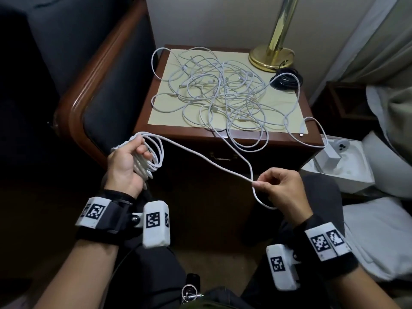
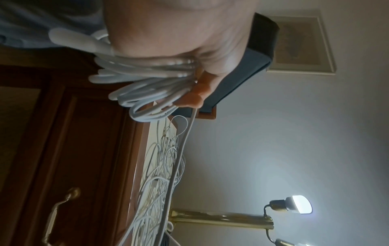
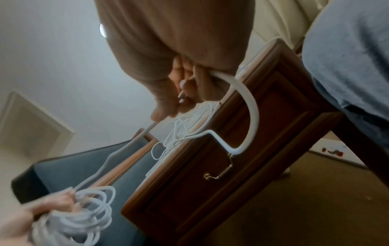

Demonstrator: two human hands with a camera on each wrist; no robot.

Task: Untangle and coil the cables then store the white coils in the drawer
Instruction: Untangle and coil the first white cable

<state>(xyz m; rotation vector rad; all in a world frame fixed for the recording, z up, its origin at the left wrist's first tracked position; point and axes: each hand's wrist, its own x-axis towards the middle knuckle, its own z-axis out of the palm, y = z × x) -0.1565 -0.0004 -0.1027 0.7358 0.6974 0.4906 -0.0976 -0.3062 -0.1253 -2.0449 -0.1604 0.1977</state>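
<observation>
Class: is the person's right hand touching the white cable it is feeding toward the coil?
Touching. The head view shows the right hand pinching the white cable at its fingertips.

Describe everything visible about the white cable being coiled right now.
The white cable is thin, round and smooth, plastic-looking. One end is wound into several loops gripped in the left hand. From there a free strand runs across to the right hand, which pinches it, then bends back up to the tangle of white cables on the nightstand. Its far end cannot be traced.

White cables [image 1: 214,90]; black coil [image 1: 286,80]; red-brown nightstand [image 1: 225,139]; brass lamp [image 1: 270,56].
</observation>
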